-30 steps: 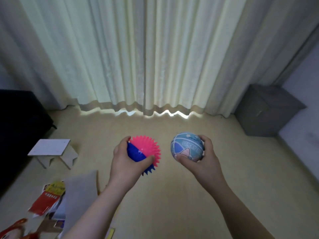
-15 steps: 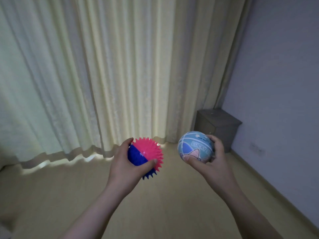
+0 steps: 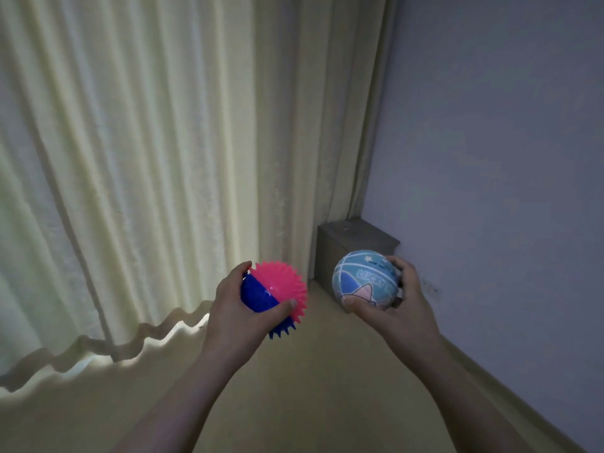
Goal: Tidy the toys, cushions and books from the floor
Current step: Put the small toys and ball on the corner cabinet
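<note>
Turning further to the right since a second ago, bringing the room's corner in behind the hands and drawing nearer to a squat grey box-shaped cabinet (image 3: 346,243). Keeping both arms stretched forward, level with each other as before.

Gripping with the left hand (image 3: 232,308) a spiky soft-rubber ball (image 3: 277,286), half pink and half dark blue, curling the thumb over its lower front and wrapping the fingers round its far left side. Gripping with the right hand (image 3: 395,308) a smooth round light-blue ball (image 3: 366,279) printed with a cartoon figure and the word LUCKY, pressing the thumb along its bottom and curling the fingers round its right side. Holding the two balls side by side and apart, up in the air over a pale beige floor (image 3: 310,387), touching nothing but the hands.

Partly covering the grey cabinet with the light-blue ball, just beyond the right hand, down in the corner. Facing, beyond and to the left of the left hand, long cream pleated curtains (image 3: 147,158) reaching almost to the floor and letting light in under the wavy hem. Facing, beyond and to the right of the right hand, a plain grey-blue wall (image 3: 490,158).
</note>
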A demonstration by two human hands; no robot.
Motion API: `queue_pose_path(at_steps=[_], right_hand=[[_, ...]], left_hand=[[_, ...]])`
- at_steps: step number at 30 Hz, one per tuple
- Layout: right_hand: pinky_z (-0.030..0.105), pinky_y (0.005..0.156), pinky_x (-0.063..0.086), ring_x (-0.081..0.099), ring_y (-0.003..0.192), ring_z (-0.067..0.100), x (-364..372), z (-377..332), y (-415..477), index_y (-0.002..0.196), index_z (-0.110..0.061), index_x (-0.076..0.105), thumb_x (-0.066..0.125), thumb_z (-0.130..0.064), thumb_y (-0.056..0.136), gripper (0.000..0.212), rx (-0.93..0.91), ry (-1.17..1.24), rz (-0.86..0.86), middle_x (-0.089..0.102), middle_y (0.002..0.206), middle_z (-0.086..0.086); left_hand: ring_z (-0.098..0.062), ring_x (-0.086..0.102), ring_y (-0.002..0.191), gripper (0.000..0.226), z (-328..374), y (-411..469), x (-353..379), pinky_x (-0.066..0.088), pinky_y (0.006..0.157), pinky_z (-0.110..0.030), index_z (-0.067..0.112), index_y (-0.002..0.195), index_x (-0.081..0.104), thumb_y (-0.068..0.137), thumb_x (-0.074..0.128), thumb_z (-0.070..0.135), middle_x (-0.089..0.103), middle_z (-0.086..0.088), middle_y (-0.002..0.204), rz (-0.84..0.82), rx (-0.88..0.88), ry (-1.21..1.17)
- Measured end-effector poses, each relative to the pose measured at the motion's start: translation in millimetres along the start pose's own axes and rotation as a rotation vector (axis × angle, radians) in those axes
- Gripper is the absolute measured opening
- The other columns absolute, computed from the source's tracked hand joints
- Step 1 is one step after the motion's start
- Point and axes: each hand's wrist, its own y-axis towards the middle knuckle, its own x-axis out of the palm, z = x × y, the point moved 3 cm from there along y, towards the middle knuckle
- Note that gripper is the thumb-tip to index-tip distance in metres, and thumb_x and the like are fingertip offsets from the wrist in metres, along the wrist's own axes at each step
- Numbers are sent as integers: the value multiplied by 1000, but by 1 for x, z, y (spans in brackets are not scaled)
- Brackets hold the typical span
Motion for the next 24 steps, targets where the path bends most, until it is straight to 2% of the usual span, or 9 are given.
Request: queue_pose_path(at_steps=[3, 5, 7, 10, 13, 17, 21, 24], right_hand=[[17, 73, 51, 66, 84, -4, 14, 5, 35, 118, -46, 40, 88, -33, 62, 75, 18, -29, 39, 62, 106, -21], [17, 72, 52, 66, 82, -4, 22, 11, 57, 120, -43, 42, 88, -32, 62, 75, 26, -49, 70, 62, 104, -21], [10, 65, 49, 65, 80, -7, 28, 17, 75, 118, -41, 43, 87, -27, 64, 71, 28, -51, 96, 62, 102, -21], [4, 61, 46, 63, 79, -11, 32, 29, 102, 114, -41, 43, 87, -22, 65, 69, 39, -63, 110, 61, 101, -22], [5, 62, 47, 63, 80, -11, 31, 47, 139, 119, -37, 44, 88, -22, 64, 72, 43, -82, 135, 61, 105, -20], [8, 64, 49, 64, 84, -9, 20, 69, 190, 122, -32, 45, 87, -21, 65, 71, 15, -77, 132, 61, 106, -21], [12, 66, 52, 64, 86, -7, 4, 92, 244, 120, -33, 45, 87, -21, 66, 69, -5, -63, 140, 62, 105, -20], [11, 65, 51, 64, 84, -9, -13, 108, 295, 114, -33, 46, 86, -16, 67, 65, -22, -45, 150, 61, 101, -20]], left_hand=[[-15, 52, 113, 90, -5, 51, 6, 50, 87, -29, 30, 138, 39, 62, 86, 38, 47, 7, 131, -34, 21, -14], [-15, 52, 111, 89, -9, 83, 12, 47, 83, -25, 28, 137, 41, 61, 87, 37, 48, 7, 129, -55, 51, -17], [-14, 51, 110, 91, -12, 108, 20, 44, 80, -22, 27, 136, 41, 59, 87, 39, 48, 7, 128, -69, 76, -15], [-15, 51, 112, 90, -18, 140, 41, 47, 85, -27, 25, 138, 41, 61, 87, 37, 48, 7, 130, -98, 72, -9], [-17, 52, 112, 98, -23, 175, 69, 51, 87, -32, 26, 139, 40, 55, 86, 45, 47, 6, 130, -141, 67, -15], [-18, 52, 112, 93, -23, 220, 111, 51, 90, -35, 24, 138, 41, 59, 88, 35, 49, 4, 130, -152, 91, -26], [-18, 52, 112, 100, -20, 258, 155, 52, 91, -37, 25, 137, 41, 50, 84, 47, 48, 6, 129, -162, 92, -27], [-18, 52, 113, 97, -17, 296, 199, 52, 89, -34, 23, 139, 40, 57, 89, 37, 48, 3, 131, -167, 108, -3]])
